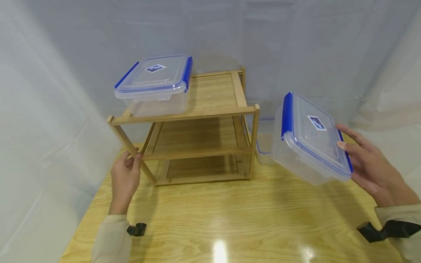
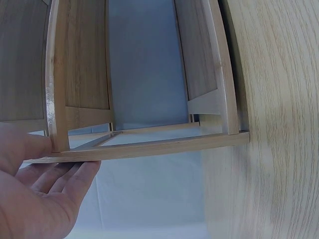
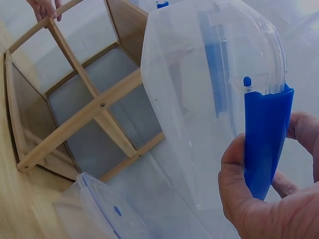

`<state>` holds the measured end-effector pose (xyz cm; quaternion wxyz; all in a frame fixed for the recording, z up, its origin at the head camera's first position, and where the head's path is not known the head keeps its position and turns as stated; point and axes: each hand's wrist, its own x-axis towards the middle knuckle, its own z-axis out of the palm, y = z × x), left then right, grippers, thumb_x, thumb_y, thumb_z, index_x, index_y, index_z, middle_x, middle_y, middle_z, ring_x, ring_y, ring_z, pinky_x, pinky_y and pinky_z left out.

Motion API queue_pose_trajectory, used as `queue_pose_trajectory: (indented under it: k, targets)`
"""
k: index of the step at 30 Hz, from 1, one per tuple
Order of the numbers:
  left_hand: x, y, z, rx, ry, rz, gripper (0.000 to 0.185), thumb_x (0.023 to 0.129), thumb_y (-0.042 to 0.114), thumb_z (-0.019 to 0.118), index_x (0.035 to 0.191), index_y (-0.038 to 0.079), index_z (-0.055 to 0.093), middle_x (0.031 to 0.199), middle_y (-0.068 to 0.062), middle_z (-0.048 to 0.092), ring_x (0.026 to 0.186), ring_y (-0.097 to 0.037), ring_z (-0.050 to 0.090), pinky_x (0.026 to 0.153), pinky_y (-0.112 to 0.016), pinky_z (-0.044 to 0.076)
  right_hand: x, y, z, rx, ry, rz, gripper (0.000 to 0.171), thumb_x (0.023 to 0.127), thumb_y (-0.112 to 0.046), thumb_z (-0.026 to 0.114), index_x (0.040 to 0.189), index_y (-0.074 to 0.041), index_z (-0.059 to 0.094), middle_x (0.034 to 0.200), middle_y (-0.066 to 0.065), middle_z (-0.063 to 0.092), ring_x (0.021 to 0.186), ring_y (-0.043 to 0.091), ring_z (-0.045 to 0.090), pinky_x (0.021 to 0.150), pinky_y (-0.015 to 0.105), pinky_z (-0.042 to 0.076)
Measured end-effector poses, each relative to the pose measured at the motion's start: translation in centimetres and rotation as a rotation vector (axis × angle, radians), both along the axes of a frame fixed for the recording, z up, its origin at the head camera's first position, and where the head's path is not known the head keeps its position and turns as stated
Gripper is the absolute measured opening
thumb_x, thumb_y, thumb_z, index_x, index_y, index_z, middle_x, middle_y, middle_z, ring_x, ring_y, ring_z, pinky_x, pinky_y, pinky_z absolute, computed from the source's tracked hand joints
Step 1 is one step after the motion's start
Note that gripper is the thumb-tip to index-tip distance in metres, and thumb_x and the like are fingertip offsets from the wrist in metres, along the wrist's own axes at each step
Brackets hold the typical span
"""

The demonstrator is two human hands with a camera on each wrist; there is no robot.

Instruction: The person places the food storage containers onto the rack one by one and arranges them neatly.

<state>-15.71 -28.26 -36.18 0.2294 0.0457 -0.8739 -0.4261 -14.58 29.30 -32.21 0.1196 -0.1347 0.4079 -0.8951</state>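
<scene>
Your right hand [image 1: 378, 168] pinches the blue clip [image 3: 266, 142] at the edge of the clear box [image 1: 314, 144], thumb on one side, fingers on the other; the box hangs tilted to the left of those fingers, between them and the wooden rack [image 1: 197, 153], its lid sloping down toward your grip; its long axis is hard to judge; your left hand [image 1: 125, 177], farther off, pinches the rack's front-left post [image 1: 124, 140]; another box [image 1: 152, 87] sits on the top shelf; a third box [image 1: 264, 148], on the table [image 1: 210, 212], is partly hidden behind the held one.
</scene>
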Motion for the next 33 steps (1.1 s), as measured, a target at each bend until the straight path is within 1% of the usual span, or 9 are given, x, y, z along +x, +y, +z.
queue_pose_trajectory:
  k: [5,8,12,15,19,25,33]
  targets:
    - [-0.1,-0.1,-0.1,0.003,-0.002,-0.003,0.040,0.100,0.028,0.048,0.130,0.004,0.054,0.115,-0.017,0.064,0.104,-0.031,0.063,0.086,-0.046,0.054,-0.9,-0.2,1.3,-0.035,-0.011,-0.024,0.052,0.099,0.007,0.031,0.145,-0.016,0.035,0.124,0.014,0.058,0.098,0.031,0.065,0.076,0.043,0.058]
    - [-0.1,-0.1,-0.2,0.005,-0.005,-0.002,0.039,0.100,0.028,0.048,0.131,0.004,0.054,0.116,-0.017,0.064,0.105,-0.031,0.063,0.085,-0.046,0.054,-1.5,-0.3,2.2,-0.052,-0.017,-0.021,0.052,0.099,0.007,0.032,0.145,-0.017,0.034,0.127,0.014,0.056,0.102,0.032,0.064,0.079,0.044,0.056]
    - [-0.1,-0.1,-0.1,0.004,-0.001,0.003,0.038,0.100,0.026,0.049,0.131,0.004,0.054,0.116,-0.017,0.064,0.104,-0.031,0.063,0.085,-0.046,0.054,-2.4,-0.5,3.4,-0.090,-0.020,0.010,0.053,0.099,0.007,0.031,0.146,-0.017,0.033,0.131,0.015,0.053,0.106,0.034,0.062,0.083,0.046,0.054]
    - [0.0,-0.1,-0.1,0.004,0.002,0.002,0.038,0.100,0.026,0.049,0.131,0.004,0.054,0.115,-0.017,0.064,0.104,-0.031,0.063,0.085,-0.046,0.054,-3.0,-0.6,4.4,-0.100,-0.048,0.016,0.053,0.098,0.007,0.033,0.145,-0.018,0.035,0.133,0.013,0.053,0.108,0.034,0.061,0.085,0.046,0.053]
    - [0.0,-0.1,-0.1,0.005,0.006,-0.001,0.038,0.100,0.025,0.049,0.131,0.004,0.054,0.115,-0.017,0.064,0.104,-0.031,0.063,0.085,-0.046,0.054,-3.7,-1.0,5.7,-0.080,-0.075,0.025,0.055,0.098,0.007,0.035,0.145,-0.020,0.036,0.135,0.011,0.051,0.109,0.033,0.060,0.087,0.047,0.052]
    - [0.0,-0.1,-0.1,0.007,0.014,-0.002,0.037,0.100,0.024,0.049,0.130,0.003,0.054,0.115,-0.017,0.064,0.103,-0.031,0.063,0.085,-0.045,0.054,-5.0,-1.7,7.8,-0.084,-0.125,0.022,0.054,0.097,0.007,0.040,0.142,-0.022,0.040,0.135,0.011,0.051,0.110,0.033,0.060,0.089,0.049,0.051]
    - [0.0,0.1,-0.1,0.017,0.000,-0.007,0.039,0.100,0.027,0.048,0.131,0.005,0.053,0.115,-0.017,0.065,0.103,-0.033,0.063,0.085,-0.047,0.054,-6.5,-2.4,10.1,-0.056,-0.130,0.027,0.055,0.095,0.006,0.044,0.141,-0.023,0.041,0.139,0.007,0.048,0.114,0.033,0.057,0.091,0.050,0.048]
